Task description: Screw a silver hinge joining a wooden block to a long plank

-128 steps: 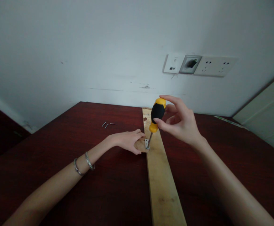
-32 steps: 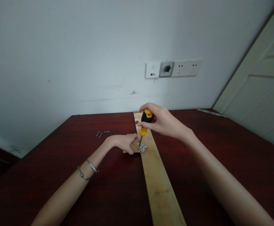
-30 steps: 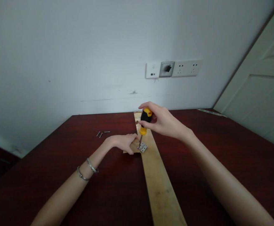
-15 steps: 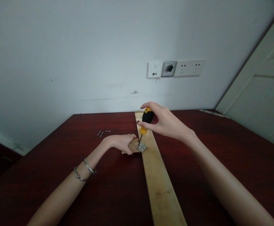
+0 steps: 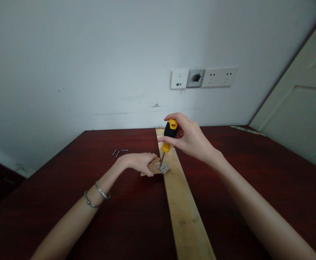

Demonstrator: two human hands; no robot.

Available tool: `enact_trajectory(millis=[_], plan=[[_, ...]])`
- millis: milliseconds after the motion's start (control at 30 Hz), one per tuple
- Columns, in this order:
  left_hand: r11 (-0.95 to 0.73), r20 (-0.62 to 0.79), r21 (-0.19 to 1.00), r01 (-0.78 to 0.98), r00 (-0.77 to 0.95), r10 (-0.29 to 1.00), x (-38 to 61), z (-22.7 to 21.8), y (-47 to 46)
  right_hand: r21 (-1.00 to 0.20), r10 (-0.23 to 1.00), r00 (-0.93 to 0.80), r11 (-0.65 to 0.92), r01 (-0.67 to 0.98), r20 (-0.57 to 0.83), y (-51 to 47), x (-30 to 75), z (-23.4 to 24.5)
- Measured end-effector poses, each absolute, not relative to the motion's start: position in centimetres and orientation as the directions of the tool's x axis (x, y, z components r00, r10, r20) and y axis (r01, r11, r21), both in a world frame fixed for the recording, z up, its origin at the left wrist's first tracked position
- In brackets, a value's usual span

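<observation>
Right hand (image 5: 192, 139) has its fingers wrapped round a yellow-and-black screwdriver (image 5: 170, 130), shaft slanting down to a little metal hinge (image 5: 165, 168). Left hand (image 5: 141, 162)'s got fingers clamped on a wood block (image 5: 154, 167) beside a plank (image 5: 183, 206) reaching the back edge of the desk (image 5: 131, 220); hinge looks like it spans both. Three screws (image 5: 117, 154) near the back-left corner.

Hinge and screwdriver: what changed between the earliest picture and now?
The hinge now shows wider and lies askew, reaching over the long board; the tip of the screwdriver has gone from its right side to its left. Nothing was taken up or let go: the right hand still holds the screwdriver, the left hand the small wood block. Three metal fasteners stay on the table.
</observation>
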State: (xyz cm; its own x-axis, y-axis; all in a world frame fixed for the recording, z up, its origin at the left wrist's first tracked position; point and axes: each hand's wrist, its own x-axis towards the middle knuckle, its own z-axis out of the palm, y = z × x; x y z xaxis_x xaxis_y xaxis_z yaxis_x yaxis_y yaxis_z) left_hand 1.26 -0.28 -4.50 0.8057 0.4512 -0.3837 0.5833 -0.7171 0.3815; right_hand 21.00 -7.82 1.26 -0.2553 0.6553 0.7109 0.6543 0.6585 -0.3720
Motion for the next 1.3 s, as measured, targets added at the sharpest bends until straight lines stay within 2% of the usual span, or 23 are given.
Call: enact_trajectory(millis=[200,267,367,500,800,1000,1233,1300], plan=[[-0.716,-0.367,0.391,0.579,0.811,0.456,1.4,-4.0,-0.7,-0.542,0.708,-0.173,0.654,0.527,0.685,-8.2,20.4,1.1],[-0.715,-0.363,0.394,0.578,0.812,0.457,1.5,-3.7,-1.0,-0.562,0.713,-0.186,0.662,0.496,0.676,-8.4,20.3,1.2],[-0.715,-0.376,0.382,0.585,0.805,0.459,1.7,-3.3,-1.2,-0.516,0.685,-0.201,0.68,0.521,0.7,-8.5,20.3,1.4],[-0.732,-0.378,0.348,0.585,0.802,0.462,1.8,-3.2,-1.3,-0.43,0.661,-0.168,0.638,0.639,0.731,-8.2,20.3,1.5],[-0.699,-0.383,0.387,0.602,0.794,0.472,1.8,-3.0,-1.5,-0.447,0.633,-0.232,0.717,0.535,0.738,-8.2,20.6,1.5],[-0.72,-0.369,0.349,0.599,0.795,0.482,1.9,-3.1,-1.6,-0.363,0.619,-0.194,0.654,0.663,0.761,-8.1,20.4,1.4],[-0.696,-0.373,0.383,0.607,0.791,0.485,1.8,-3.0,-1.6,-0.45,0.633,-0.205,0.707,0.546,0.746,-8.1,20.5,1.3],[-0.694,-0.375,0.389,0.606,0.792,0.482,1.8,-2.8,-1.7,-0.442,0.637,-0.208,0.699,0.562,0.742,-8.1,20.5,1.2]])
